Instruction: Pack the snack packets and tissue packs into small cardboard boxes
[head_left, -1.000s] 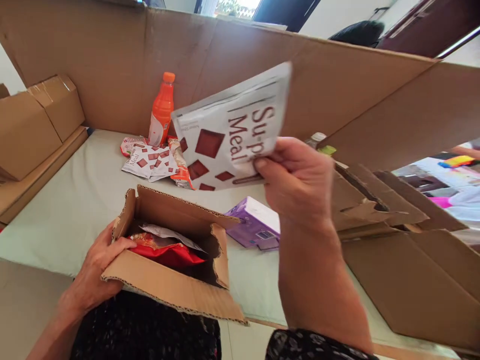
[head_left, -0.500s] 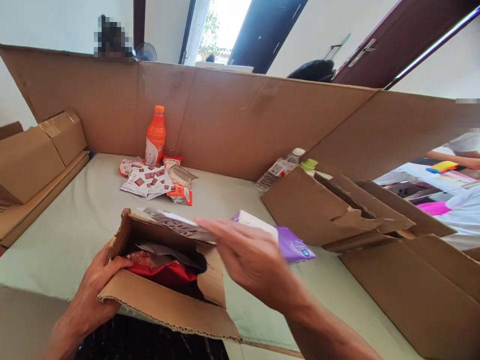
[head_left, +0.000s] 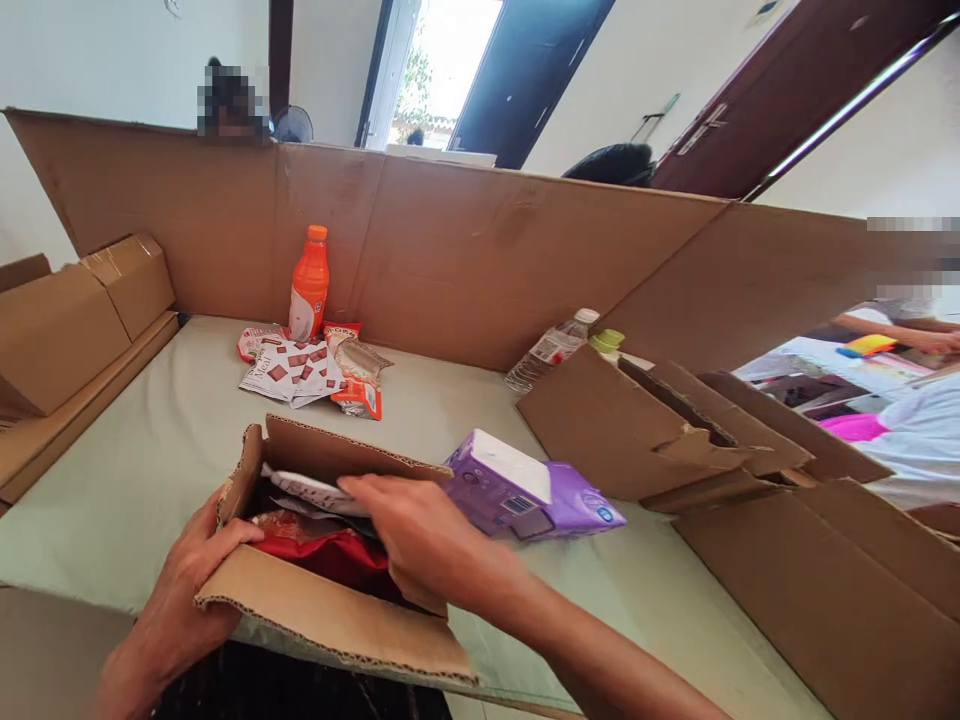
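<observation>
My left hand is closed on the left side of an open cardboard box, thumb over its edge. Inside the box lie a red packet and greyish packets partly covered by others. A flat white packet with dark lettering sits in the box mouth along the far wall. My right hand reaches into the box with fingers closed on that white packet's right end; its fingertips are partly hidden. Just right of the box lies a purple and white tissue pack.
An orange bottle stands behind several snack packets by the cardboard wall. A clear bottle leans beside cardboard boxes at right. More boxes stand left. Other people are partly visible beyond the wall and at right.
My right hand has moved down and left, lowering the white packet from above the far flap into the box mouth. My left hand keeps its hold on the box.
</observation>
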